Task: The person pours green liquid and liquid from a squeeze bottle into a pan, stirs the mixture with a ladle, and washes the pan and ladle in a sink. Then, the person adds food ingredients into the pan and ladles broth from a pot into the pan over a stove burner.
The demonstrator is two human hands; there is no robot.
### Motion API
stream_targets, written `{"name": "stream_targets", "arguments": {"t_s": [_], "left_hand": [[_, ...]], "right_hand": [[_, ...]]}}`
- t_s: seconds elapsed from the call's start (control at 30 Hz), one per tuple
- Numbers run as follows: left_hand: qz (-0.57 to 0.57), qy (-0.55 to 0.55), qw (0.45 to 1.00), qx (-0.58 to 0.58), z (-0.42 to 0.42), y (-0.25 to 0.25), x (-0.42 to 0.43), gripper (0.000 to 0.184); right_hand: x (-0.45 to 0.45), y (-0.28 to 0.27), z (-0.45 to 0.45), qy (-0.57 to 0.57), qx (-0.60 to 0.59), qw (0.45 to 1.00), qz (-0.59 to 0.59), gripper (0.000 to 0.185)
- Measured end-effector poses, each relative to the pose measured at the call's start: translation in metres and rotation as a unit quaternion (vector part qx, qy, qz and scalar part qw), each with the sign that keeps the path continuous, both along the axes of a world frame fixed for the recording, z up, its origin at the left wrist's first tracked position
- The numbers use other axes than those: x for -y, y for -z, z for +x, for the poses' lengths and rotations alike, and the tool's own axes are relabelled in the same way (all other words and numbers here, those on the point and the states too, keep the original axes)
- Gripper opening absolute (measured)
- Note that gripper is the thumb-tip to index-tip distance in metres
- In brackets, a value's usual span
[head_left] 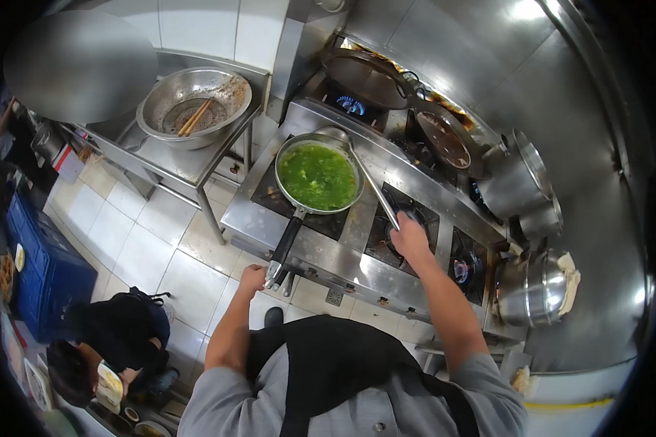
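Note:
A frying pan (279, 191) full of bright green, leafy liquid (315, 175) sits on the near left burner, its black handle (288, 237) pointing toward me. My right hand (410, 237) is wrapped round the long metal shaft of a ladle (372, 178). The ladle's bowl rests by the pan's far rim, outside the green liquid. My left hand (254, 279) is closed beside the metal end of the pan handle, at the stove's front edge. What its fingers hold, if anything, is hidden.
Two dark woks (364, 76) stand on the rear burners, a blue flame under one. Metal pots (514, 175) are at the right. A steel bowl with chopsticks (194, 120) stands on a side table. At lower left, a person (120, 331) bends near a blue crate (47, 266).

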State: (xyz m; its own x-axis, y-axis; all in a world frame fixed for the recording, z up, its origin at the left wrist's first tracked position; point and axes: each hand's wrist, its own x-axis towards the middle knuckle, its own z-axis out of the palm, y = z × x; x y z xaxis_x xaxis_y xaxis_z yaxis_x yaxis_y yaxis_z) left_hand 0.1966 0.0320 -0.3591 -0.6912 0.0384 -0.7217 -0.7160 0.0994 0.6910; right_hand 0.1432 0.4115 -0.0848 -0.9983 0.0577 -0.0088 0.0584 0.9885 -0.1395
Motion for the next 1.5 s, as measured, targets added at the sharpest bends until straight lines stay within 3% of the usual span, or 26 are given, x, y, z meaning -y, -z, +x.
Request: {"name": "stream_targets", "arguments": {"t_s": [0.07, 0.13, 0.2, 0.33, 0.43, 0.63, 0.83, 1.07, 1.43, 1.5], "left_hand": [[0.208, -0.09, 0.974, 0.019, 0.005, -0.026, -0.001, 0.049], [0.386, -0.099, 0.917, 0.03, 0.008, -0.114, -0.009, 0.052], [0.477, -0.082, 0.875, 0.019, 0.003, -0.162, -0.019, 0.056], [0.502, -0.062, 0.861, 0.054, -0.017, -0.169, -0.024, 0.05], [0.504, -0.042, 0.86, 0.068, -0.024, -0.163, -0.023, 0.043], [0.512, -0.051, 0.853, 0.083, -0.026, -0.162, -0.023, 0.036], [0.526, -0.055, 0.845, 0.082, -0.025, -0.163, -0.023, 0.032], [0.526, -0.062, 0.844, 0.081, -0.025, -0.163, -0.023, 0.031], [0.522, -0.066, 0.848, 0.064, -0.021, -0.165, -0.02, 0.037], [0.452, -0.099, 0.884, 0.064, -0.015, -0.16, -0.019, 0.042]], "right_hand": [[-0.004, 0.002, -0.004, -0.001, 0.004, 1.0, -0.002, 0.025], [-0.013, 0.016, -0.006, -0.016, 0.03, 0.999, 0.005, 0.025], [-0.018, 0.029, 0.009, -0.009, 0.038, 0.999, -0.016, 0.025], [-0.005, 0.051, 0.064, 0.064, 0.084, 0.988, -0.116, 0.027], [0.012, 0.048, 0.103, 0.041, 0.048, 0.975, -0.211, 0.027], [0.034, 0.02, 0.125, 0.091, 0.136, 0.952, -0.257, 0.025], [0.047, -0.026, 0.131, 0.1, 0.101, 0.95, -0.279, 0.023], [0.026, 0.001, 0.067, 0.065, 0.006, 0.982, -0.177, 0.024], [0.025, 0.001, 0.049, 0.055, 0.005, 0.985, -0.161, 0.023], [0.025, 0.002, 0.056, 0.069, 0.0, 0.98, -0.188, 0.023]]}}
